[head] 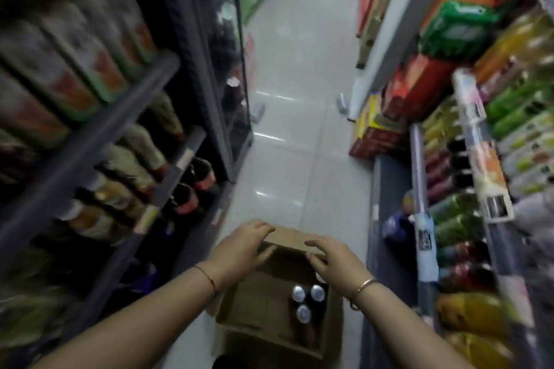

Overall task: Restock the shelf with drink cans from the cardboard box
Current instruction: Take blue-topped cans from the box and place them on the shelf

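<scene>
An open cardboard box (254, 308) stands on the aisle floor below me. Three dark drink cans (305, 305) with silver tops stand inside it toward the right wall. My left hand (244, 244) grips the far flap of the box, fingers over its top and thumb under its edge. My right hand (332, 259) holds the same far flap a little to the right, fingers curled over the edge. The frame is blurred by motion.
Dark shelves (99, 129) with bottles and cans run along the left; a glass-door cooler (236, 69) follows them. Shelves (467, 165) of colourful drinks and stacked cartons line the right. Pale tiled floor (293, 129) stretches ahead between them.
</scene>
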Demonstrator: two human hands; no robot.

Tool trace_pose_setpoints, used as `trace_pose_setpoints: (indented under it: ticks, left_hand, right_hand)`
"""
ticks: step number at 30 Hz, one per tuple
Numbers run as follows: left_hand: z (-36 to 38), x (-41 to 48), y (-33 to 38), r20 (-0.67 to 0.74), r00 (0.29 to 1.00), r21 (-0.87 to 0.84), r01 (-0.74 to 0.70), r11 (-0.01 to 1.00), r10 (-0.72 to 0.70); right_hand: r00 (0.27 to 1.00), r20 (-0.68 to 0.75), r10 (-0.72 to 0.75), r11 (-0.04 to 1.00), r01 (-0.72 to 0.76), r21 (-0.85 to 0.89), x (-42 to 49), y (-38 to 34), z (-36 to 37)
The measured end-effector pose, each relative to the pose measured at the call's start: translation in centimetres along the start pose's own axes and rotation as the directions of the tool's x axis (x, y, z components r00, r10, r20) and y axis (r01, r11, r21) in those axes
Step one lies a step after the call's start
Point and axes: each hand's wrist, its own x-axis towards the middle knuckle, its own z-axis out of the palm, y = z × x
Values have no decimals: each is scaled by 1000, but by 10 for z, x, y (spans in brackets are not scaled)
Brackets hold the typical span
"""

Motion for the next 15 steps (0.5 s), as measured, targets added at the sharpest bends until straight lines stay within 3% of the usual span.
trace_pose_setpoints:
  ticks: [8,15]
  left_hand:
    - [226,97,-87,197,958,91,-231,969,210]
    - [383,150,-159,439,831,212,-466,859,342]
  right_hand:
    - [973,-40,227,974,-226,34,52,182,174]
    - [951,-72,301,954,-300,19,97,283,283]
